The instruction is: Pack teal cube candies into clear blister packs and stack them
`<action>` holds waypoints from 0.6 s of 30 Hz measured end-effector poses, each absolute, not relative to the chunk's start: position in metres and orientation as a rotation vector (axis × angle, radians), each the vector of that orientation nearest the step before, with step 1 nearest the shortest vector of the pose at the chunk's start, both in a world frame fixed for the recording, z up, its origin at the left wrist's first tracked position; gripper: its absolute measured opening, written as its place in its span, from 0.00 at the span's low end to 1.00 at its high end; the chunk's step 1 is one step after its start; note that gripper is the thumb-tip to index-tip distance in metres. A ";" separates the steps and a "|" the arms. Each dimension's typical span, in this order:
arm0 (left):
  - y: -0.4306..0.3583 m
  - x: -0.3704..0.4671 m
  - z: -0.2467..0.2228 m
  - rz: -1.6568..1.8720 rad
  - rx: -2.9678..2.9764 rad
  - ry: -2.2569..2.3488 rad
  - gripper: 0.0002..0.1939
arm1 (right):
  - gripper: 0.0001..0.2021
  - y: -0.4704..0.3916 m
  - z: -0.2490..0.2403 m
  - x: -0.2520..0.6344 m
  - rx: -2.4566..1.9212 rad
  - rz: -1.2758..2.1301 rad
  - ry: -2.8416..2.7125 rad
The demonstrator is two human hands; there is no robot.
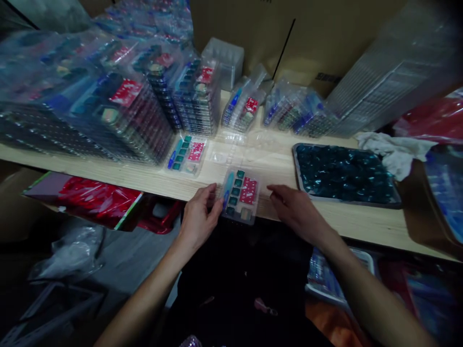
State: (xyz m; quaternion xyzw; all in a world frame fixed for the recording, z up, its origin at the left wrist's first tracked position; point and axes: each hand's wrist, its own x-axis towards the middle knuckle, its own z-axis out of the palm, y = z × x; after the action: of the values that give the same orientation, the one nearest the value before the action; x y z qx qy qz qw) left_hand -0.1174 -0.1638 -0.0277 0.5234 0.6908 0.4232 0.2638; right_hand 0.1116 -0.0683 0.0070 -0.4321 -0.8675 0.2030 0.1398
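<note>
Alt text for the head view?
Left hand at the edge of a filled blister tray on a wooden table; right hand open beyond its other side. Stacked blister trays at left, tray of dark teal pieces at right.

Packing workshop with crowded wooden surface

Tall stacks of filled clear plastic trays [197, 99] line a long, plain wooden surface [275, 161], with nested trays [383, 86] and a large cardboard sheet [307, 38] behind. A shallow tray of dark teal pieces [345, 173] and loaded bins [338, 277] below suggest small-scale assembly or packing.
</note>
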 end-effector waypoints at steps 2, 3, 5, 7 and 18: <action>-0.155 -0.114 -0.032 1.132 1.365 1.853 0.21 | 0.12 -0.081 -0.007 0.109 -1.326 0.764 -2.459; -0.151 -0.112 -0.035 1.146 1.313 1.829 0.21 | 0.12 -0.086 -0.012 0.105 -1.382 0.813 -2.414; -0.141 -0.107 -0.040 1.210 1.150 1.741 0.20 | 0.10 -0.089 -0.019 0.098 -1.505 0.860 -2.262; -0.132 -0.101 -0.042 1.265 0.931 1.620 0.19 | 0.11 -0.085 -0.024 0.094 -1.561 0.941 -2.055; -0.103 -0.071 -0.024 1.504 0.555 1.276 0.15 | 0.23 -0.061 -0.029 0.096 -1.189 1.649 -0.955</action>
State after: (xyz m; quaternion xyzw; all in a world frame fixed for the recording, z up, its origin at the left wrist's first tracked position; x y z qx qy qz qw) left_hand -0.0713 -0.1026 -0.0241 0.2315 0.5320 0.6272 0.5196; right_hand 0.0955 -0.0607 -0.0285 -0.4771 -0.3833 0.6618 0.4330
